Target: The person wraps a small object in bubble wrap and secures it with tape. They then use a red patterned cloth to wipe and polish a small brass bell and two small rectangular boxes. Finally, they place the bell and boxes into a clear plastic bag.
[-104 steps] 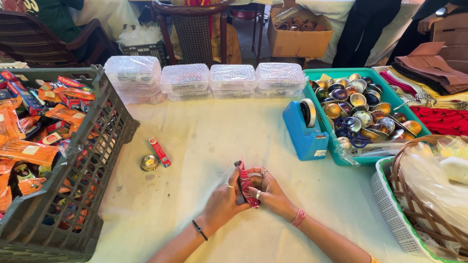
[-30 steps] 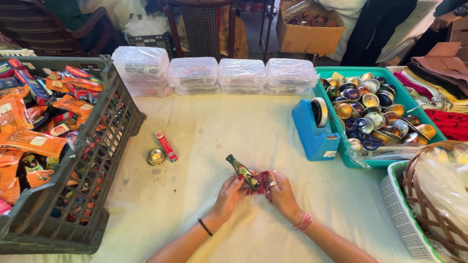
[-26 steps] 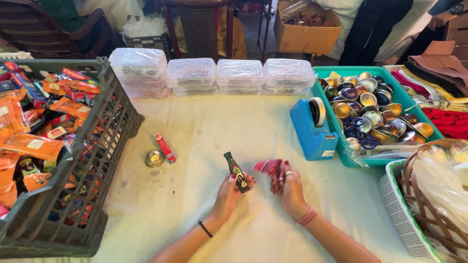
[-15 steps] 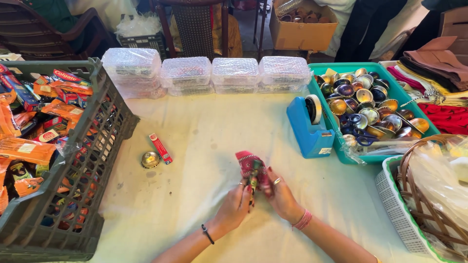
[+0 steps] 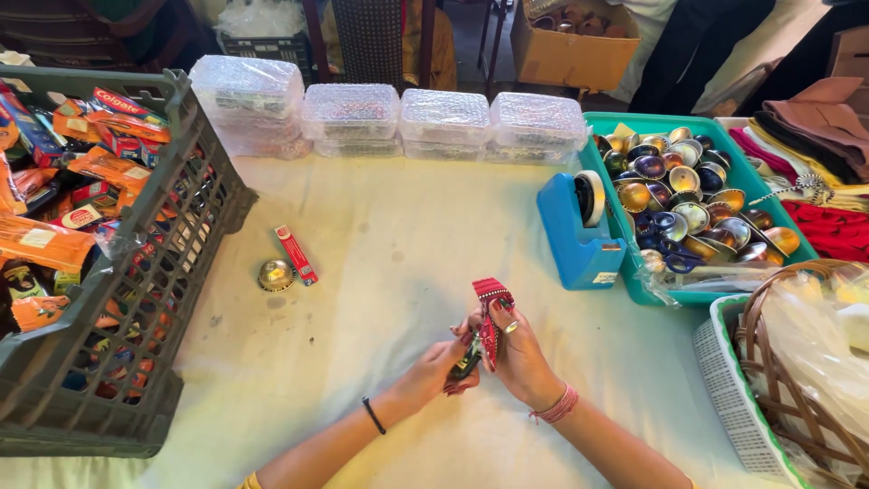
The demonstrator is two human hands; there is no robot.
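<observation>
My left hand (image 5: 433, 369) and my right hand (image 5: 520, 349) meet at the table's near middle. Between them is a small dark bottle (image 5: 468, 355), held by my left hand, with a red patterned cloth pouch (image 5: 490, 312) around it, gripped by my right hand and sticking up above the fingers. The bottle is mostly hidden by cloth and fingers. A gold capsule (image 5: 275, 274) and a small red box (image 5: 295, 254) lie to the left on the white tablecloth (image 5: 389, 235).
A grey crate (image 5: 145, 299) of toothpaste boxes stands at left. Several bubble-wrapped boxes (image 5: 389, 116) line the back. A blue tape dispenser (image 5: 579, 231) and a green tray (image 5: 605, 167) of shiny capsules are at right, a wicker basket (image 5: 778, 362) at near right.
The bottle and the pouch were apart, one in each hand; now my hands have come together and the pouch is around the bottle.
</observation>
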